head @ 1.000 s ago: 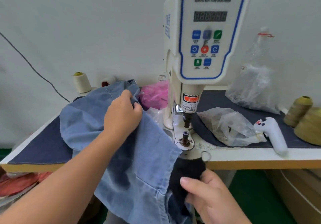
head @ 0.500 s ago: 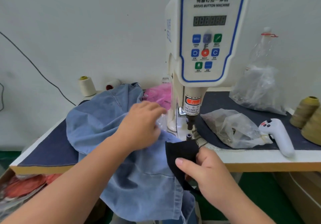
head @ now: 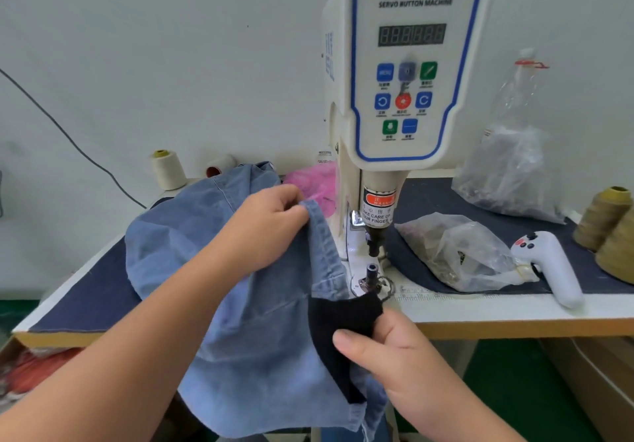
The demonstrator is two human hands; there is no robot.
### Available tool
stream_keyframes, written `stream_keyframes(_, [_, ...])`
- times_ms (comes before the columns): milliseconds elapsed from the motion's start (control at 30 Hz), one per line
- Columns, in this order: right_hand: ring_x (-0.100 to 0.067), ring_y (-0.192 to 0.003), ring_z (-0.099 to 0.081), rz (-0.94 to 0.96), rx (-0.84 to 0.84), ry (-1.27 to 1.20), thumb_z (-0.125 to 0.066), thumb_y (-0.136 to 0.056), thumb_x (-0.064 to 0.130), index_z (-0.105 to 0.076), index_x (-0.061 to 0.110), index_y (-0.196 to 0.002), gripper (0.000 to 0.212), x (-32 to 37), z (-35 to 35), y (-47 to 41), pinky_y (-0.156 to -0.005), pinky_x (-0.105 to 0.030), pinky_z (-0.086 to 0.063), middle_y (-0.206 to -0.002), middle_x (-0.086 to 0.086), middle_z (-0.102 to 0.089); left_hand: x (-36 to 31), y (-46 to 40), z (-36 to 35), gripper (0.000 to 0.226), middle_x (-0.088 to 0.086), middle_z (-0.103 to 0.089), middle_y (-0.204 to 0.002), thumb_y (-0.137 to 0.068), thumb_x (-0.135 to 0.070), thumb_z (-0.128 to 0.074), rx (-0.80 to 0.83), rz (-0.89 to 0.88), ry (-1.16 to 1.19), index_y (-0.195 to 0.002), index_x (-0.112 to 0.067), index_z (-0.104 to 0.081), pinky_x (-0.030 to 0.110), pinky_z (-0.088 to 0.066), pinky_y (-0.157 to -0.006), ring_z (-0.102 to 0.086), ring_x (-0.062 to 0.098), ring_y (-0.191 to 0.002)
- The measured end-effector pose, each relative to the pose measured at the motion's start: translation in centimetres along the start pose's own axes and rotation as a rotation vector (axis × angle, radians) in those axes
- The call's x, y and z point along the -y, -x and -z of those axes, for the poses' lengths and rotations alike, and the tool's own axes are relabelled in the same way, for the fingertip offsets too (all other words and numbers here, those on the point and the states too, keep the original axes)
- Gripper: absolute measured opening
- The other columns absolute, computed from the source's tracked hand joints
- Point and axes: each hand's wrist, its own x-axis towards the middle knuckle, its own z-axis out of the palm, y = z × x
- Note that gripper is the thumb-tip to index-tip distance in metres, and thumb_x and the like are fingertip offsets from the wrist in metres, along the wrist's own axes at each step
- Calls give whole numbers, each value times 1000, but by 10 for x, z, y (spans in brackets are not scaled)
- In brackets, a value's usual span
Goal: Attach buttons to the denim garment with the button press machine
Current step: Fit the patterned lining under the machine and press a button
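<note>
Two hands curled tight, left hand [head: 266, 225] pinching the stitched hem of soft blue denim [head: 247, 321], right hand [head: 387, 356] gripping its black patch [head: 338, 314], beside the press [head: 372, 271].

Left hand [head: 264, 225] fingers pinched, right hand [head: 387, 349] fingers curled

place: garment workshop station | machine: white servo button machine [head: 408, 64] with keypad panel, standing at the worktable's [head: 480, 318] back edge | supplies: thread cones [head: 603, 218] at the right edge, cream spool [head: 168, 170] at the back left corner | stock: clear bags of small hardware [head: 459, 256] right of the machine
</note>
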Motion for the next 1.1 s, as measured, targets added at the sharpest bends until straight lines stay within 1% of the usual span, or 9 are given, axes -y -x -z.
stream_keyframes(67, [-21, -104, -70, 0, -40, -23, -65, -78, 12, -78, 26, -102, 31, -2, 4, 1, -82, -24, -55, -107, -8, -75, 2, 2, -2, 17, 2, -61, -77, -90, -22, -48, 39, 12, -354, -84, -12, -60, 34, -42, -63, -56, 19, -74])
stream_keyframes(133, [-24, -104, -71, 11, -103, -69, -67, -75, 15, -78, 25, -101, 30, -4, 10, 2, -81, -26, -56, -107, -12, -75, 1, 8, -5, 17, -1, -60, -100, -87, -16, -47, 83, -114, -561, -96, -17, -61, 37, -46, -78, -55, 23, -96])
stream_keyframes(233, [-29, -96, -72, 4, -158, -121, -79, -70, 20, -75, 10, -102, 34, -5, 17, 3, -75, -30, -57, -103, -21, -73, -6, 14, -10, 56, -5, -54, -133, -77, 2, -49, 284, -462, -452, -126, -22, -63, 27, -32, -103, -45, 15, -121])
stream_keyframes(333, [-26, -93, -73, 55, -177, -110, -74, -71, 18, -77, 14, -101, 30, -3, 19, 4, -72, -28, -57, -102, -20, -74, -18, 18, -12, 30, -7, -71, -94, -86, -6, -62, 550, -467, -191, -109, -22, -73, 15, -41, -79, -59, 5, -83])
stream_keyframes(400, [-22, -93, -73, 115, -208, -88, -70, -68, 20, -78, 23, -99, 33, 0, 23, 5, -72, -26, -58, -102, -14, -75, -23, 14, -11, 9, -8, -62, -68, -90, -25, -69, 626, -337, -133, -97, -24, -73, 15, -38, -60, -50, 2, -59])
stream_keyframes(600, [-23, -97, -72, 167, -203, 90, -76, -68, 16, -75, 16, -107, 40, 11, 43, 8, -75, -22, -56, -105, -12, -75, -28, 4, -21, 18, -3, -62, -94, -89, -37, -67, 663, -339, -405, -89, -20, -72, 27, -48, -75, -58, 12, -83])
stream_keyframes(800, [-24, -91, -71, -34, -94, 154, -84, -67, 9, -77, 14, -97, 31, 26, 57, 3, -74, -26, -55, -98, -15, -75, -27, 0, -29, 26, -14, -53, -63, -94, -29, -64, 627, -233, -18, -69, -25, -58, 15, -38, -59, -47, -2, -60])
stream_keyframes(933, [-15, -80, -73, -47, 1, 160, -74, -71, 7, -80, 22, -82, 19, 37, 54, 1, -68, -21, -56, -85, -4, -76, -21, -4, -40, 17, -16, -62, -67, -91, -32, -69, 448, -162, 83, -75, -29, -65, 15, -45, -65, -56, -3, -64])
stream_keyframes(1100, [-22, -84, -72, -28, -76, 215, -83, -69, 9, -79, 16, -88, 21, 37, 67, 7, -70, -26, -56, -89, -10, -76, -16, -7, -24, 32, -6, -54, -62, -87, -46, -69, 449, -222, -166, -66, -24, -60, 19, -38, -53, -48, 5, -55])
